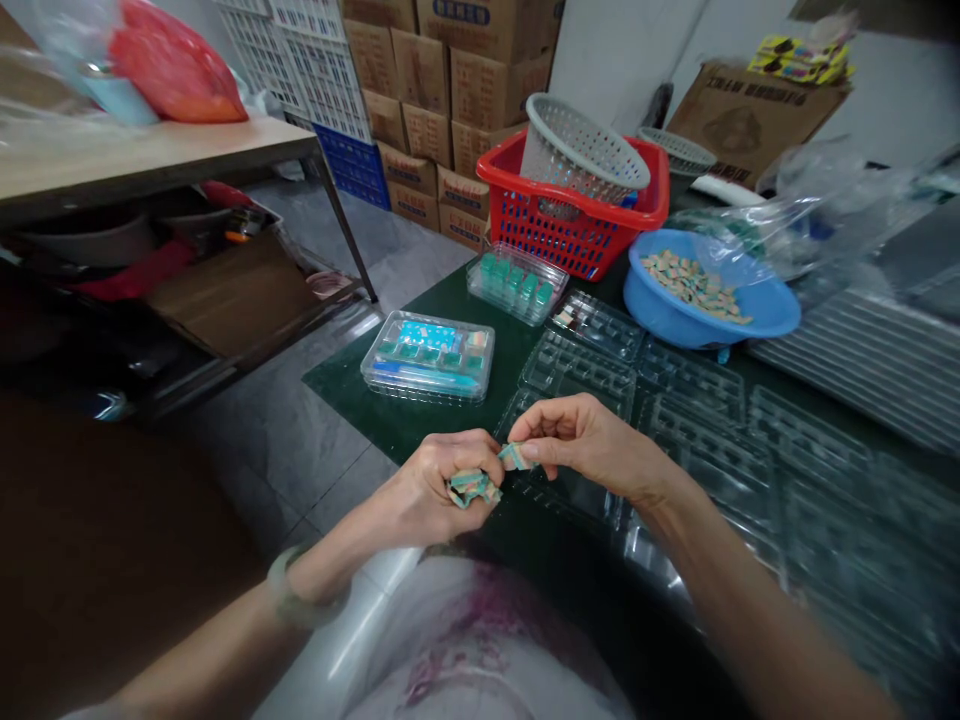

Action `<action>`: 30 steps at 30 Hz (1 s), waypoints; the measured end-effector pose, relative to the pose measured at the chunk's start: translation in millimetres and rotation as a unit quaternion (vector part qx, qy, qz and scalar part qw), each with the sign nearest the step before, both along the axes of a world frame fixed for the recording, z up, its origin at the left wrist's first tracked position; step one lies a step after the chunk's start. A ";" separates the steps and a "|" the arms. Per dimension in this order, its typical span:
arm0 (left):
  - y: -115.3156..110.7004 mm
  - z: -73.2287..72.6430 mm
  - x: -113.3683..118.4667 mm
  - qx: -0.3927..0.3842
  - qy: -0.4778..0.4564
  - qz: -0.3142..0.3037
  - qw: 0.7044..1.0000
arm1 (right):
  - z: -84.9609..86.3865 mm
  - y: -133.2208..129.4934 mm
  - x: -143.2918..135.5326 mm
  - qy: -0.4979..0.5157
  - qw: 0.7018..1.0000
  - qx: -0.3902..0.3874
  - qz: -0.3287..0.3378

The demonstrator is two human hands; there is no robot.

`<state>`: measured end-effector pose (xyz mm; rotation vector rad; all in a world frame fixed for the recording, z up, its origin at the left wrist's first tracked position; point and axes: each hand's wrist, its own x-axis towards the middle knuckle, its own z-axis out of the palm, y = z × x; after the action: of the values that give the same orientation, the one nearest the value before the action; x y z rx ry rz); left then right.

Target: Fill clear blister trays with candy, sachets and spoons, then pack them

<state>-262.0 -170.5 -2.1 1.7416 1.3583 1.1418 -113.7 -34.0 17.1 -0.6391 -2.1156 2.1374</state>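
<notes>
My left hand (pixel 450 485) is closed around a bunch of small striped pieces (pixel 472 488) in teal and cream. Between the thumb and fingers of my right hand (pixel 574 440) is one striped piece (pixel 516 457), close beside the left fingertips. Clear plastic trays (pixel 705 440) with moulded compartments lie on the dark green table under and to the right of my hands. Beyond my left hand sits a filled clear box (pixel 429 357) with teal blocks, a blue patterned packet and blue sticks. Many similar striped pieces (pixel 694 285) lie in a blue basin (pixel 712 325).
A clear box with green blocks (pixel 517 284) stands near a red basket (pixel 574 235) holding a grey strainer (pixel 585 150). Cardboard boxes (pixel 472 90) are stacked behind. At the left is another table (pixel 262 145) with a red bag (pixel 176 65). Clear plastic bags (pixel 817 215) lie at the right.
</notes>
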 end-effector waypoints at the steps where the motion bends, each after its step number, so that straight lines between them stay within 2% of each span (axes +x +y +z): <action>1: 0.2 0.2 -0.1 -0.001 -0.006 0.001 1.000 | -1.3 0.1 -0.5 -0.002 1.000 0.001 -0.004; 5: 0.9 0.1 1.1 -0.014 -0.023 0.012 1.000 | -7.2 -0.8 -2.1 -0.003 0.999 0.013 -0.034; 9: 2.6 -2.5 3.5 -0.040 -0.053 0.050 0.996 | -11.3 -3.9 -2.8 0.045 0.995 0.022 -0.080; 14: 5.4 -4.2 4.3 -0.069 -0.105 0.100 0.987 | -7.6 -6.8 -4.1 0.091 0.989 0.008 -0.118; 20: 7.6 1.8 -0.5 -0.019 -0.101 0.081 0.991 | 3.9 -13.0 -13.2 0.097 0.988 0.042 -0.111; 24: 7.2 0.8 -4.4 -0.010 -0.103 0.064 0.993 | 4.1 -14.0 -15.2 0.100 0.988 0.035 -0.117; 30: 1.3 -13.7 -10.8 -0.066 -0.198 0.098 0.973 | -19.7 -8.3 -7.6 0.004 0.973 0.169 -0.156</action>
<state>-272.9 -169.2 -15.8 1.2241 1.3390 1.3838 -121.3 -42.3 -2.6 -0.8505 -2.1311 1.5714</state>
